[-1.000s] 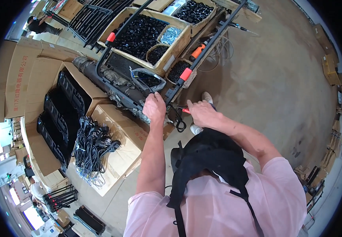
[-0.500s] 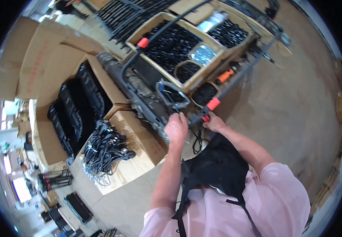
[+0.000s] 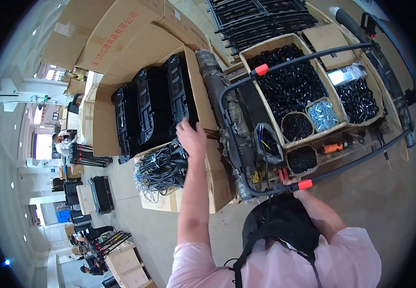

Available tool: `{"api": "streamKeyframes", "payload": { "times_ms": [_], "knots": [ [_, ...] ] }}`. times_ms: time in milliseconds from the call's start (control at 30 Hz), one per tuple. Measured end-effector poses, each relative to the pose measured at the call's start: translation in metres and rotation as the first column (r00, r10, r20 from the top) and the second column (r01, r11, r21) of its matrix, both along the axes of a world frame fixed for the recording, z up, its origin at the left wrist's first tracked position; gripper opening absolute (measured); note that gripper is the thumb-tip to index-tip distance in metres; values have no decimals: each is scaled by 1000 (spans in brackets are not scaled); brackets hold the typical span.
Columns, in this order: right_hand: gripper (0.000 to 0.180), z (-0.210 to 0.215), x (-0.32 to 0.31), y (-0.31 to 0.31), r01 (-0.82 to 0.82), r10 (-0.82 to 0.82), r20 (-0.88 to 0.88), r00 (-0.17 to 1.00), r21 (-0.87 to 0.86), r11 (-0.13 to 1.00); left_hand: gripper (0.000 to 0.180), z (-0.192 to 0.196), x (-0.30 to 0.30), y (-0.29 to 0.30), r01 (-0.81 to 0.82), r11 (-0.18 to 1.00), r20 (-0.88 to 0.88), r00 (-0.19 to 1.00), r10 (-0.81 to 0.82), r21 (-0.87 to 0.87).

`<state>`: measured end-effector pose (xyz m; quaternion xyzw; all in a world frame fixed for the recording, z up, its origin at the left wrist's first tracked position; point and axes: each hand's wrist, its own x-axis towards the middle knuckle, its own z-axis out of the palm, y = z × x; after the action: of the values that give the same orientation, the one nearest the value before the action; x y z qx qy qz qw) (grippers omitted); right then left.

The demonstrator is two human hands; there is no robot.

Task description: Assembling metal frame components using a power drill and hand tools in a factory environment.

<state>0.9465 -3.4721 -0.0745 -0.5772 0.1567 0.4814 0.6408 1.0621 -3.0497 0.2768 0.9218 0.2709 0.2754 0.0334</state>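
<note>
A black tubular frame [image 3: 330, 174] with red sleeves lies across the bench in front of me. My right hand [image 3: 303, 194] is at its near bar, beside a red sleeve, partly hidden by the bar. Its fingers are closed around a red-handled tool [image 3: 283, 174], whose far end I cannot make out. My left hand [image 3: 192, 138] reaches forward with thumb and fingers apart and nothing in it. It hovers over the near edge of an open carton [image 3: 202, 103] of black plastic housings [image 3: 179, 86]. Just below it is a bundle of black cables [image 3: 162, 168].
Under the frame are a large tray of black parts [image 3: 289, 79], a tub of silver screws [image 3: 322, 115], small tubs of black screws [image 3: 302, 159] and an orange-handled tool [image 3: 333, 148]. Black racks [image 3: 263, 24] stand beyond. Several people work far left.
My left hand has left the frame's near corner and moved left to the carton of housings. My right hand stays by the frame with the red-handled tool. The view has swung left.
</note>
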Motion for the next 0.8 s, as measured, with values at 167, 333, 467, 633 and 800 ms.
{"api": "streamKeyframes", "payload": {
  "times_ms": [167, 333, 467, 633, 800],
  "knots": [
    [36, 153, 25, -60, -534, 608, 63, 791, -412, 738, 43, -9, 30, 64, -145, 977, -376, 906, 195, 159],
    [39, 272, 66, -139, -496, 620, 288, 730, -401, 770, 24, 18, 59, 63, -267, 957, -314, 905, 288, 111],
    [36, 370, 116, -122, -607, 670, 381, 637, -288, 741, 25, 81, 16, 61, -121, 973, 194, 968, 159, -194],
    [33, 406, 160, -22, -290, 363, 774, 518, -240, 926, 23, 83, -60, -44, 297, 575, 472, 863, 181, -762],
    [68, 387, 163, 79, -384, 479, 691, 541, -303, 872, 38, -9, -133, -169, 405, 36, 390, 848, 359, -913]
  ]
}}
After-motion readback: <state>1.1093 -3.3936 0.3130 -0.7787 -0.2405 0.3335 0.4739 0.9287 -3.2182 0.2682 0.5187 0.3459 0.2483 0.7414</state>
